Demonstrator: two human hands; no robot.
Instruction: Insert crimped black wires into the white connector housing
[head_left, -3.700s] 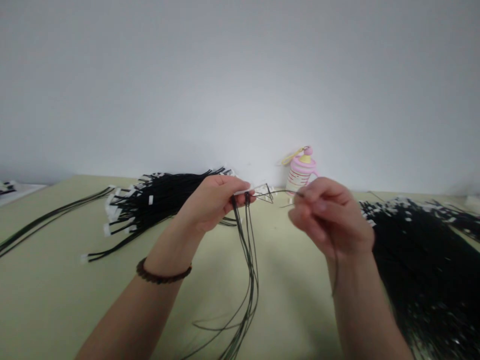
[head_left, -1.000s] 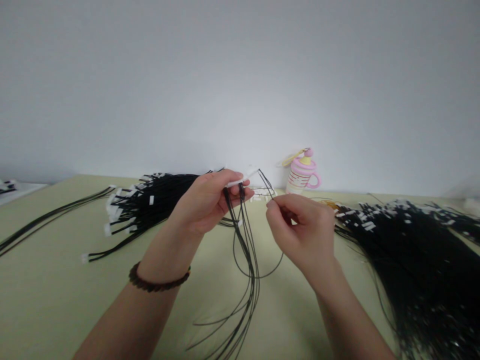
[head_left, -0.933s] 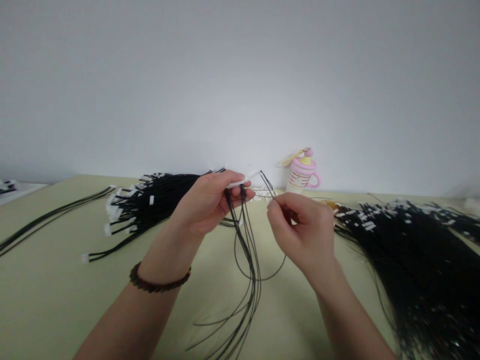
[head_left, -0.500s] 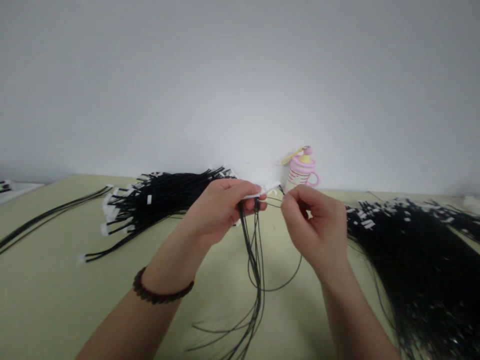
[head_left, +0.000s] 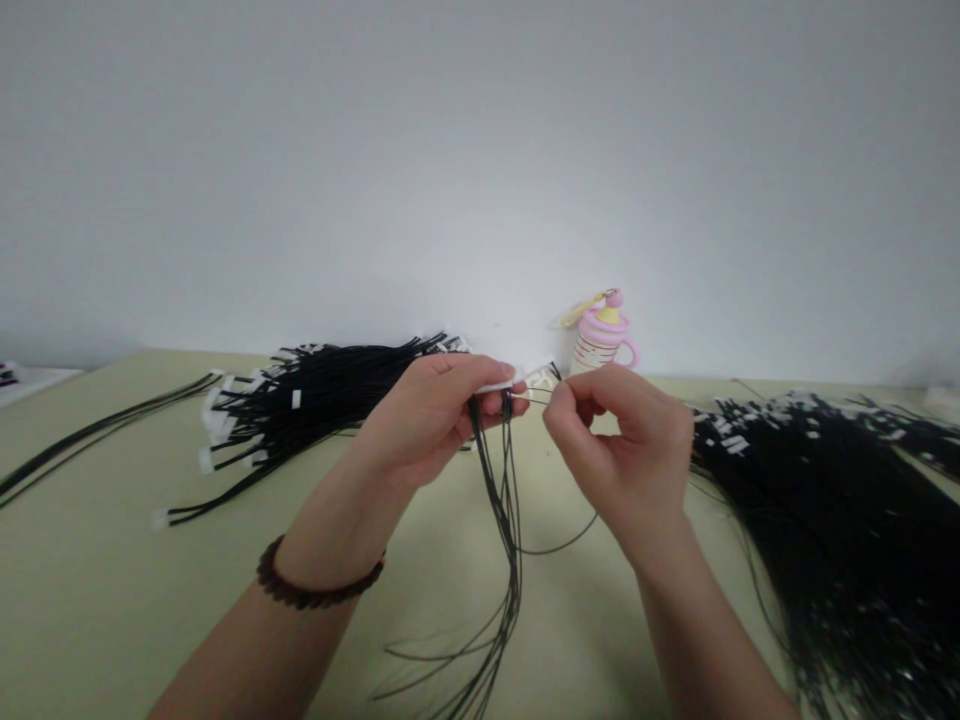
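Observation:
My left hand (head_left: 431,415) pinches a white connector (head_left: 536,374) from which several thin black wires (head_left: 510,520) hang down toward the table. A dark bead bracelet (head_left: 315,590) circles that wrist. My right hand (head_left: 626,450) is just right of the connector, its thumb and forefinger closed on the end of one black wire (head_left: 559,545), which loops down and back to the hanging wires. The fingertips of both hands nearly meet at the connector.
A pile of black wires with white connectors (head_left: 300,405) lies at the back left of the yellow-green table (head_left: 112,580). A larger heap of black wires (head_left: 840,520) covers the right side. A pink and yellow cup-shaped trinket (head_left: 604,335) stands by the grey wall.
My right hand pulled in from the right and brought the wire end up to the connector in my left hand. The loop of wire below has shortened.

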